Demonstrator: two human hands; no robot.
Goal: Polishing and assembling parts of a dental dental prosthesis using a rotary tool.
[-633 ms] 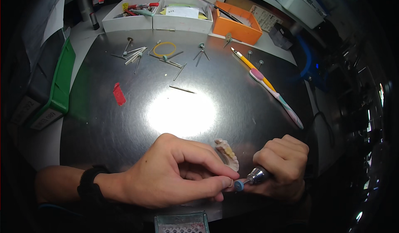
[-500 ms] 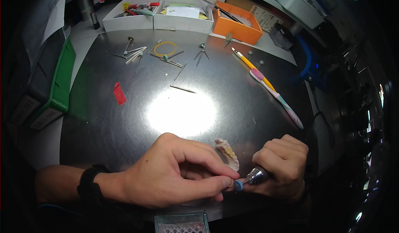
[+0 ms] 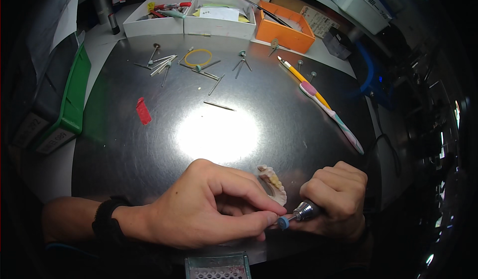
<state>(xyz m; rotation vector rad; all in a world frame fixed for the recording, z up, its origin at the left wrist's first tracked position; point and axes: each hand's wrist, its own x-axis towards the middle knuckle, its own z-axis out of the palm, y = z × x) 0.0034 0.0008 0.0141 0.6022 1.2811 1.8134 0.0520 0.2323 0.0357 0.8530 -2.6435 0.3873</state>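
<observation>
We take the bright glare patch on the metal table point(image 3: 124, 149) as our landmark. Beyond it, at the far edge, stand two white open boxes point(image 3: 189, 22) side by side, and to their right an orange tray point(image 3: 286, 32). Left of the glare, off the table, a green-edged bin point(image 3: 72, 105) carries white label tags on its front; a small red strip point(image 3: 143, 111) lies on the metal between. Right of the glare lies a pink-and-white toothbrush point(image 3: 328, 111) beside a yellow-handled tool point(image 3: 301, 77).

Nearer us than the glare, our left hand point(image 3: 209, 212) is curled shut around a dental cast point(image 3: 273, 183); our fingers hide most of it, and only a pale arc of teeth shows. Our right hand point(image 3: 336, 199) is closed in a fist on a rotary handpiece point(image 3: 303, 212). Its long axis runs roughly left-right, its blue tip point(image 3: 283, 223) pointing left and meeting the left fingertips. The handpiece's body is buried in the fist.
</observation>
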